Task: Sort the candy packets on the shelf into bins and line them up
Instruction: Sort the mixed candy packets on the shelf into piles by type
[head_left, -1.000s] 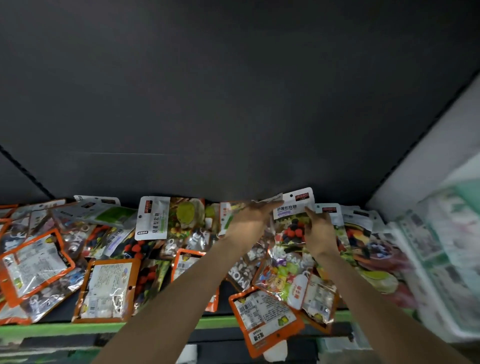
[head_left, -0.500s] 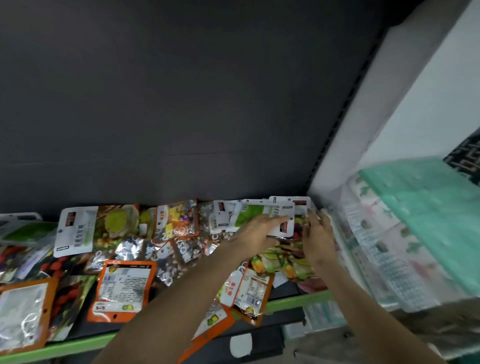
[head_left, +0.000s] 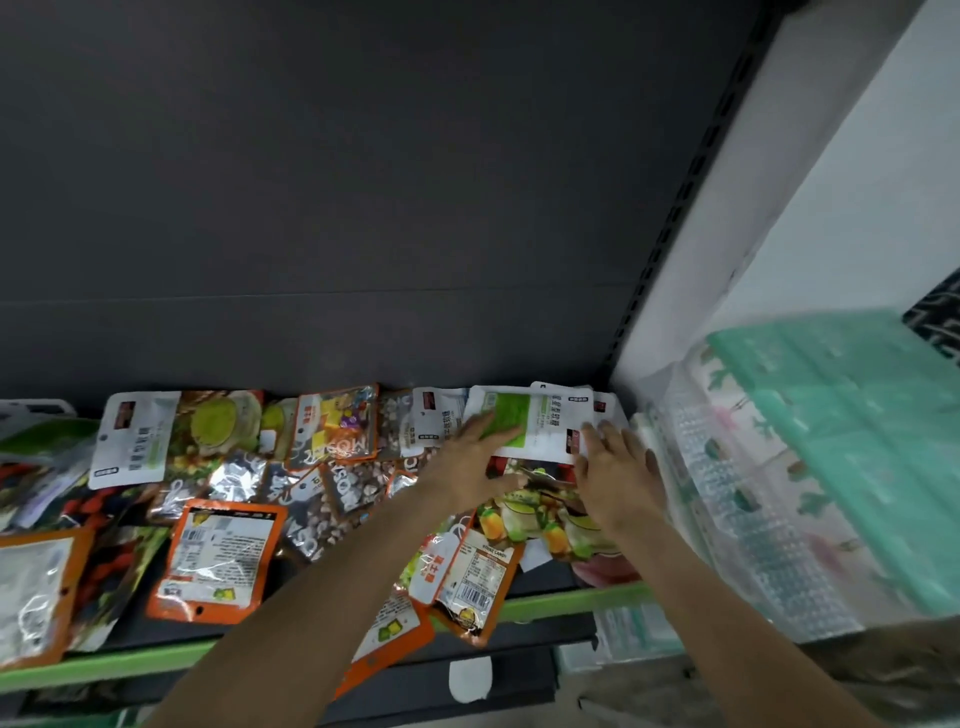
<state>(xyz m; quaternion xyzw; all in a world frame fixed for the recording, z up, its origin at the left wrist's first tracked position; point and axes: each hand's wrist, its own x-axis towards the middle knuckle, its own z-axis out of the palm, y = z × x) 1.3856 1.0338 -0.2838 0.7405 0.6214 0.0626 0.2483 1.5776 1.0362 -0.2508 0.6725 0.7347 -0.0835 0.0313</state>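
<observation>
Candy packets lie in a loose heap along the dark shelf (head_left: 545, 577). At the shelf's back right corner a white packet with a green panel (head_left: 543, 423) lies on top of several similar white-topped packets. My left hand (head_left: 475, 460) holds its left part, fingers on top and the thumb underneath. My right hand (head_left: 618, 470) touches the packet's right edge with straight fingers. Below my hands sits a fruit-print packet (head_left: 540, 519). An orange packet with a barcode (head_left: 475, 582) hangs over the front edge.
The shelf has a green front lip (head_left: 561, 605) and a dark back wall. A white upright (head_left: 691, 322) bounds it on the right. Beyond it stand wrapped teal and patterned packs (head_left: 810, 441). More orange packets (head_left: 221, 558) and a large white-topped packet (head_left: 137, 436) lie at the left.
The view has swung to the right end of the shelf. Both hands carried the white-green packet right and back, onto the corner stack.
</observation>
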